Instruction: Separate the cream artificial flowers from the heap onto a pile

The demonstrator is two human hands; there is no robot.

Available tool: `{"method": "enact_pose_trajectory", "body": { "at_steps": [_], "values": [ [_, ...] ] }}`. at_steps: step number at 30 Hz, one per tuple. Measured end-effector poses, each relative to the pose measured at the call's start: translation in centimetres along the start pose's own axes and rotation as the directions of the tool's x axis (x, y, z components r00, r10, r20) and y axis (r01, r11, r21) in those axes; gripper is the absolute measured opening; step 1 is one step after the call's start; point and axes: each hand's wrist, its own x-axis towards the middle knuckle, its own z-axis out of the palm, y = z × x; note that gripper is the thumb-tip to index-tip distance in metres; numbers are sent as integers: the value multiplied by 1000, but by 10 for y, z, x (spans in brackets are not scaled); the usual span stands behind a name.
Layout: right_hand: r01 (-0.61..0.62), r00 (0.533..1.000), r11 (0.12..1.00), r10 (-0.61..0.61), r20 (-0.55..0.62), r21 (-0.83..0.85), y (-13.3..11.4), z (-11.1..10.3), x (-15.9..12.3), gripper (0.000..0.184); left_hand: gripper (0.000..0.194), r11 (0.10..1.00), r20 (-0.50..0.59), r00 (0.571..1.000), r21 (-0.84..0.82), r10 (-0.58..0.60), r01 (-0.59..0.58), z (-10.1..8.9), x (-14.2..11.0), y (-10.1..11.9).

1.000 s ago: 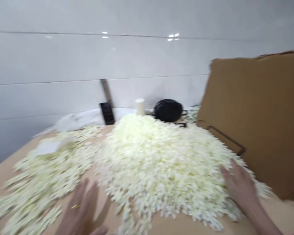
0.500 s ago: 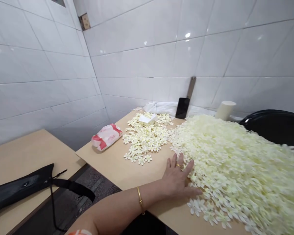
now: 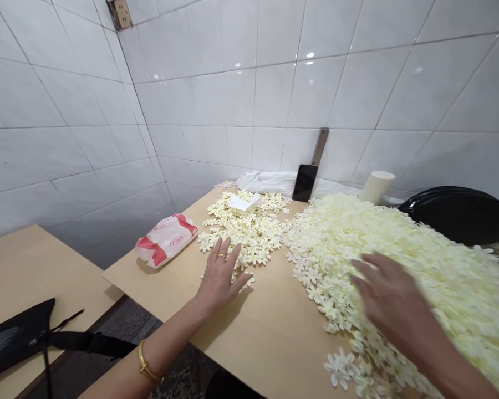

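Note:
My left hand lies flat and open on the wooden table, its fingers touching the near edge of a small spread of cream artificial flowers. A gold ring and a gold bangle show on that hand and wrist. My right hand, slightly blurred, hovers open with fingers spread over the front of the big heap of the same flowers. Neither hand holds anything.
A red and white tissue pack lies left of the flowers. A white pad sits on the small spread. A phone, a cream cylinder and a black container stand by the tiled wall. A black bag rests on a second table.
My left hand has moved left from the big heap's edge to the small spread. My right hand has come into view over the heap. The view has shifted slightly.

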Motion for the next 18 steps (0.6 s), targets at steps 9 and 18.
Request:
{"method": "enact_pose_trajectory", "body": {
  "at_steps": [9, 18],
  "values": [
    [-133, 913, 936, -12, 407, 326, -87, 112, 159, 40, 94, 987, 46, 989, 88, -142, 138, 6, 6, -30],
    [-264, 821, 945, 114, 559, 195, -99, 161, 165, 57, 88, 977, 128, 972, 109, -195, 182, 16, 26, -53]
  ]
}}
